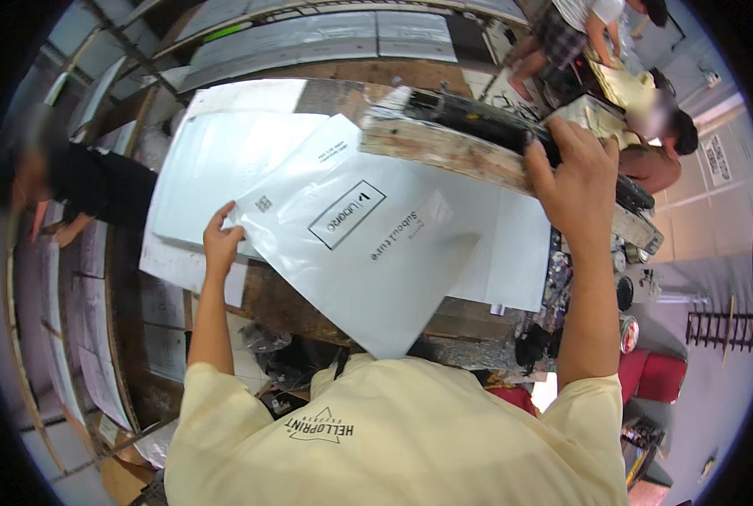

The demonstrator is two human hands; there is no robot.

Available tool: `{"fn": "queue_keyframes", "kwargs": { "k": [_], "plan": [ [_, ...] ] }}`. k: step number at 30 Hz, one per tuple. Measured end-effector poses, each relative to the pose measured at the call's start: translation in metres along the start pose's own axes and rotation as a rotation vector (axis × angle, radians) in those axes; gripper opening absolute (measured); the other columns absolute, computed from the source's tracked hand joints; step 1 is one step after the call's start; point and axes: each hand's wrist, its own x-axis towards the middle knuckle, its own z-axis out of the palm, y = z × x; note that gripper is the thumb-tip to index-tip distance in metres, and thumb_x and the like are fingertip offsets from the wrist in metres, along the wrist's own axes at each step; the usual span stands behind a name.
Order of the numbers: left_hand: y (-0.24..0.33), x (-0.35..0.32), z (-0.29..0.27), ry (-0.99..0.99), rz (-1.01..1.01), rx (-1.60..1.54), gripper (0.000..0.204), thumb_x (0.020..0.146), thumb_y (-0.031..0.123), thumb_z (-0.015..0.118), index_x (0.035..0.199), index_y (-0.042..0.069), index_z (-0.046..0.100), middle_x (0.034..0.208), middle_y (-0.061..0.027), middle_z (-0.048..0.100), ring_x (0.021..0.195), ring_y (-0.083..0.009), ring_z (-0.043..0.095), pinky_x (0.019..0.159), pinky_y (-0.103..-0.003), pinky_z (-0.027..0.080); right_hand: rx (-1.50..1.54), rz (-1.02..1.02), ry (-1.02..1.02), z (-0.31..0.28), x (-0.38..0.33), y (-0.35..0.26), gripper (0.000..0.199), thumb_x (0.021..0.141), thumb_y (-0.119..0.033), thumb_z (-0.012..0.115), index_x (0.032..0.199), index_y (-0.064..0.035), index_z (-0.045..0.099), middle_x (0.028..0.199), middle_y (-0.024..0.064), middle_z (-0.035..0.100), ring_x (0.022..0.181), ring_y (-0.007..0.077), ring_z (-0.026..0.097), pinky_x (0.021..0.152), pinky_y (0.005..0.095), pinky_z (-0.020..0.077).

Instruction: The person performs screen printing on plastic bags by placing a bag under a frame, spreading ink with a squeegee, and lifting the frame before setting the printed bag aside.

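Note:
My left hand (223, 242) pinches the left corner of a white plastic bag (334, 274) with dark printing on it. The bag hangs slantwise, its lowest corner close to my shirt. On the right, my right hand (572, 173) is closed around the near edge of a wooden frame (456, 156), which looks like a printing screen held tilted up over the worktable. A dark bar (469, 118), perhaps a squeegee, lies along the frame. Under the bag's left side is a stack of white bags (212, 160); another white sheet (511, 244) lies beneath the frame.
Racks with white sheets (283, 51) run along the back and left. A person in dark clothing (106, 181) stands at the left; another in checked shorts (562, 38) is at the back right. A dark plastic bag (288, 363) sits below the table edge, cans (628, 333) at right.

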Motion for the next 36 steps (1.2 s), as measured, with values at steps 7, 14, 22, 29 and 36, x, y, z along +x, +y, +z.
{"fn": "queue_keyframes", "kwargs": {
  "k": [7,14,22,29,36],
  "plan": [
    [-0.081,0.126,-0.116,0.108,0.093,0.276,0.068,0.080,0.004,0.066,0.147,0.003,0.060,0.132,-0.0194,0.069,0.092,-0.0282,0.074,0.082,-0.039,0.061,-0.052,-0.005,-0.012,0.003,-0.021,-0.009,0.033,0.090,-0.033,0.067,0.101,-0.0026,0.068,0.093,0.0141,0.067,0.094,0.0339,0.065,0.090,0.0488,0.0408],
    [0.083,0.030,0.034,-0.113,0.189,0.547,0.097,0.082,0.054,0.087,0.158,0.008,0.048,0.146,-0.0365,0.055,0.140,-0.0382,0.056,0.116,-0.047,0.044,0.007,0.041,-0.002,0.007,-0.039,-0.015,0.063,0.089,-0.038,0.068,0.138,-0.0001,0.058,0.090,0.0183,0.066,0.089,0.0369,0.062,0.085,0.0474,0.0426],
    [0.067,-0.219,0.176,-0.592,-0.615,-1.095,0.135,0.084,0.097,0.037,0.162,-0.010,0.014,0.161,-0.0340,0.034,0.151,-0.0426,0.037,0.125,-0.051,0.034,0.089,-0.006,-0.717,0.075,-0.206,-0.031,0.042,0.095,-0.048,0.069,0.118,-0.0134,0.072,0.113,0.0089,0.066,0.105,0.0306,0.061,0.090,0.0494,0.0462],
    [-0.009,-0.192,0.215,-0.454,-0.941,-0.787,0.138,0.079,0.104,0.027,0.158,-0.009,0.028,0.148,-0.0352,0.047,0.137,-0.0447,0.051,0.119,-0.053,0.041,0.291,0.101,-0.670,0.157,-0.303,-0.057,0.049,0.085,-0.034,0.081,0.126,-0.0108,0.068,0.114,0.0100,0.066,0.109,0.0315,0.062,0.093,0.0505,0.0540],
    [-0.031,-0.195,0.226,-0.291,-1.022,-0.625,0.135,0.079,0.104,0.027,0.167,0.002,0.013,0.166,-0.0306,0.029,0.149,-0.0516,0.035,0.116,-0.058,0.039,0.203,0.022,-0.424,0.263,-0.218,0.016,0.056,0.077,-0.030,0.086,0.126,-0.0106,0.066,0.106,0.0086,0.062,0.101,0.0326,0.061,0.088,0.0459,0.0542]
  ]
}}
